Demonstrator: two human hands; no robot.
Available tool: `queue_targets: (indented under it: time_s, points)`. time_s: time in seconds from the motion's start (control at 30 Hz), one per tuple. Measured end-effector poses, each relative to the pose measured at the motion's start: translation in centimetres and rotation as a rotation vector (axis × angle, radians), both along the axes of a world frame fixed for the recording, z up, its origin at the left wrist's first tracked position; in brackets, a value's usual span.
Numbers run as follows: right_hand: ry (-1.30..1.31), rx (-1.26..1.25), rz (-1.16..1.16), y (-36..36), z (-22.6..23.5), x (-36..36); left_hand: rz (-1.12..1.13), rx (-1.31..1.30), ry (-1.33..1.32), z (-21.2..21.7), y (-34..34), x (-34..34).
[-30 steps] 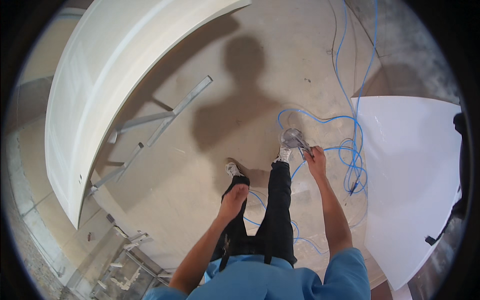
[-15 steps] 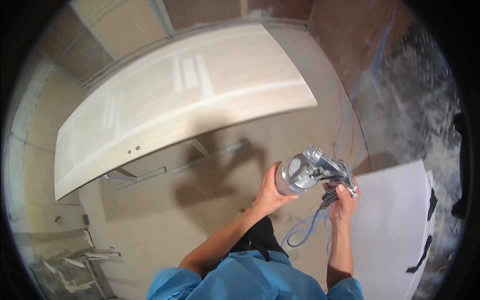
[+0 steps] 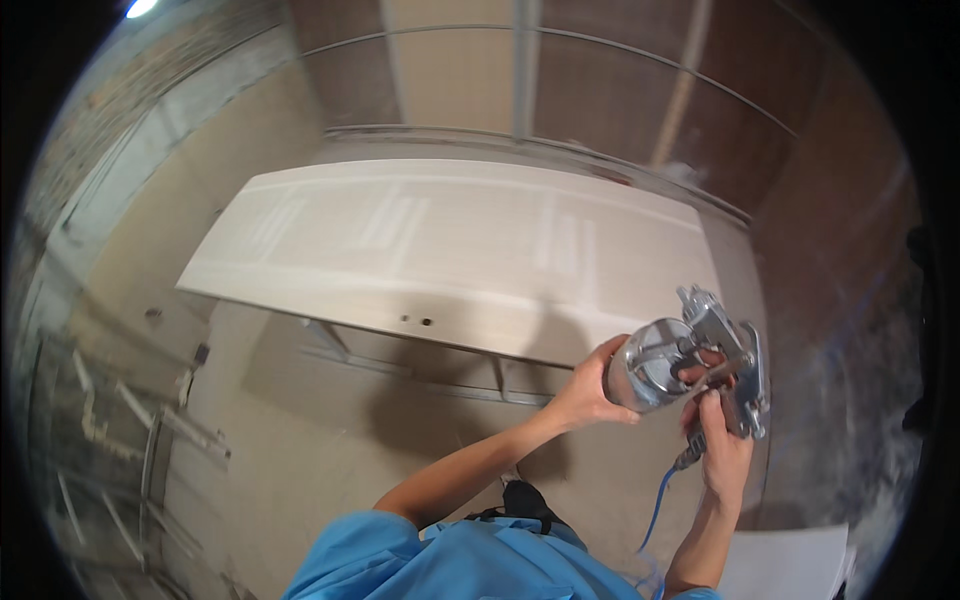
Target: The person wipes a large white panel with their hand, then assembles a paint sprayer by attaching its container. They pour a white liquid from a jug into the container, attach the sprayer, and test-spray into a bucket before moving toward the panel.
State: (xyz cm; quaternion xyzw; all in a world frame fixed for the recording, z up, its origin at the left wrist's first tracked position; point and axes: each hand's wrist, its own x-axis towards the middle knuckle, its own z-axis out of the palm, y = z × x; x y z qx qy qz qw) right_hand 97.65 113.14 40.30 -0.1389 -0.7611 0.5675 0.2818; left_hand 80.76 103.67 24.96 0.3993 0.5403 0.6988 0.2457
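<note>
Change: spray gun (image 3: 712, 328), low in the right grip (image 3: 725, 455) alone one second ago, now raised, two-handed, before the panel's (image 3: 460, 240) right end. Judged: weight now shared, steadier to handle. Left grip (image 3: 588, 392): spread wide, clamped round the cup (image 3: 640, 378). Right: closed on the handle; blue hose (image 3: 656, 512) hangs below.

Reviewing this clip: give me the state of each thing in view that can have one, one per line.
Spray gun: held up in both hands; trigger pull unclear
Metal cup: attached to the gun
Left hand: closed around the cup
Right hand: gripping the gun's handle
Blue hose: connected at the handle
Pale panel: lying flat on a metal stand
Lamp: lit
</note>
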Motion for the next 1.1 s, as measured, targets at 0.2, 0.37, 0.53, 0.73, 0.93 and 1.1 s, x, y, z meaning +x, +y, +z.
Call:
queue_targets:
  time_s: [0.2,0.37,0.53,0.73,0.93,1.1]
  points:
    - [0.172,-0.192,0.186,-2.9,0.0,-14.3,0.188,0.169,-0.21,-3.2,-5.7,-9.3]
    - [0.261,-0.193,0.448,-11.9,7.8,-21.0,-0.138,0.015,-0.089,-7.1,-10.4,0.2]
    - [0.529,-0.266,0.834,-28.2,17.1,-34.7,-0.728,-0.126,-0.231,-12.6,-20.2,2.7]
    - [0.691,-0.337,0.736,-45.4,29.9,-53.6,-0.127,-0.478,-0.395,-23.9,-44.8,-8.0]
    - [0.715,-0.194,0.508,-53.6,34.0,-67.5,0.867,-0.041,-0.648,-19.2,-71.2,-17.8]
    - [0.72,-0.231,0.357,-56.1,33.0,-77.9,1.021,0.174,-0.405,-10.6,-83.7,-26.1]
